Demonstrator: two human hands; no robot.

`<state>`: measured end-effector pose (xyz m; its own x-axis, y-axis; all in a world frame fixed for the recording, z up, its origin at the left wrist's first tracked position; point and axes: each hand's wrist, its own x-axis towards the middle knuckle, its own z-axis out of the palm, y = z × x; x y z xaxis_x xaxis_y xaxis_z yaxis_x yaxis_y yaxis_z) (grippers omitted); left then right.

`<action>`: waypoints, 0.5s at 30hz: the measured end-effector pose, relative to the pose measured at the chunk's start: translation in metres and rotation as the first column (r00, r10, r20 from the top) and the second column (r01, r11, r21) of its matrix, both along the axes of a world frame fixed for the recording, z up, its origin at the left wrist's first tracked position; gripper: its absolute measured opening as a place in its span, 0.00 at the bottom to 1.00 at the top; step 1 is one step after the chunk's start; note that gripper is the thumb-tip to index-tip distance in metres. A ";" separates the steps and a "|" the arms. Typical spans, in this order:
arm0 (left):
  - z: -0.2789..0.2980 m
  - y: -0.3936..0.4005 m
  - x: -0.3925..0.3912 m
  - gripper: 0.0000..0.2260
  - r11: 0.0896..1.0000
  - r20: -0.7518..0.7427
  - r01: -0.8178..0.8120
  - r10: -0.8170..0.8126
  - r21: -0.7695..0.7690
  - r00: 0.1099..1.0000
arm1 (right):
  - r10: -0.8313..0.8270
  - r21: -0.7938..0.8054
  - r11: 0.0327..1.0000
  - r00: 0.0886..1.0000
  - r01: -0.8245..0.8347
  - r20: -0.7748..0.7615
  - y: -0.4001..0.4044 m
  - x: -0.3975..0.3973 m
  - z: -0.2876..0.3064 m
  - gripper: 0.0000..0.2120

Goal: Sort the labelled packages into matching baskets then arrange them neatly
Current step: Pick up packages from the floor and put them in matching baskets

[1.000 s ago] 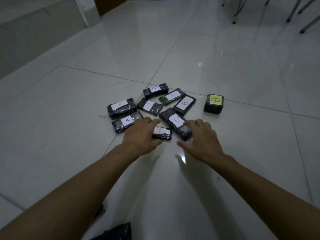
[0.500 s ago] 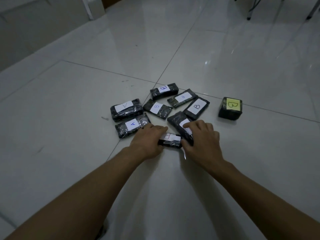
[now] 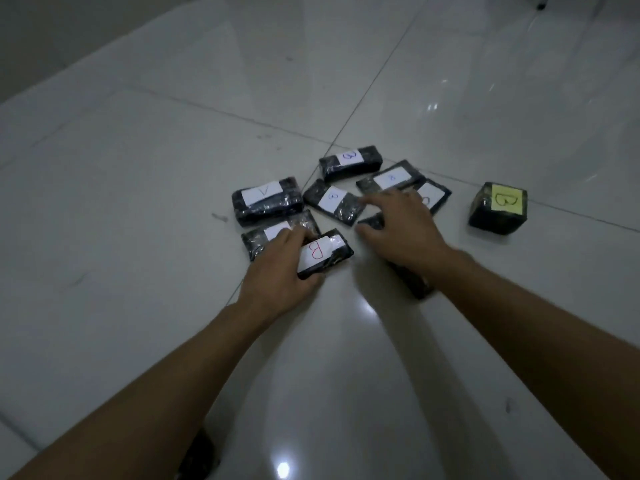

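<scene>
Now both hands are down among the black packages on the white tile floor (image 3: 138, 202).

Head view: the left hand (image 3: 277, 271) grips the red-B package (image 3: 323, 254), fingers curled over its far end, thumb under the near edge. The right hand (image 3: 401, 230) lies spread, fingers straight, over a long package (image 3: 412, 282) that pokes out beneath the wrist. Landmark is the yellow-B cube (image 3: 498, 208), standing apart: everything else sits left of it. Nearest it, a package (image 3: 434, 199) half hidden by the fingers; then the flat one (image 3: 391, 178), the top B package (image 3: 350, 161), the middle B package (image 3: 334, 201), and farthest left the A package (image 3: 266, 200), with one more (image 3: 263, 237) under the left fingers.
</scene>
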<state>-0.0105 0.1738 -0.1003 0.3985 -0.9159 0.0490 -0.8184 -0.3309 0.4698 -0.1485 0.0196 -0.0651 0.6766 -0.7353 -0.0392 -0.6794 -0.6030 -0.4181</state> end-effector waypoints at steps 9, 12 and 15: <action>-0.032 0.019 -0.008 0.21 0.975 -0.138 -0.041 0.010 -0.220 0.990 | -0.005 -0.029 1.000 0.993 0.002 -0.114 -0.021 0.058 -0.017 0.29; -0.033 0.019 -0.007 0.22 0.970 -0.129 -0.032 0.001 -0.243 0.992 | -0.024 -0.103 0.995 0.993 0.013 -0.113 -0.024 0.059 -0.016 0.29; -0.031 0.019 -0.006 0.22 0.969 -0.118 -0.021 -0.009 -0.247 0.993 | -0.023 -0.177 0.984 0.998 0.013 -0.057 -0.021 0.052 -0.005 0.26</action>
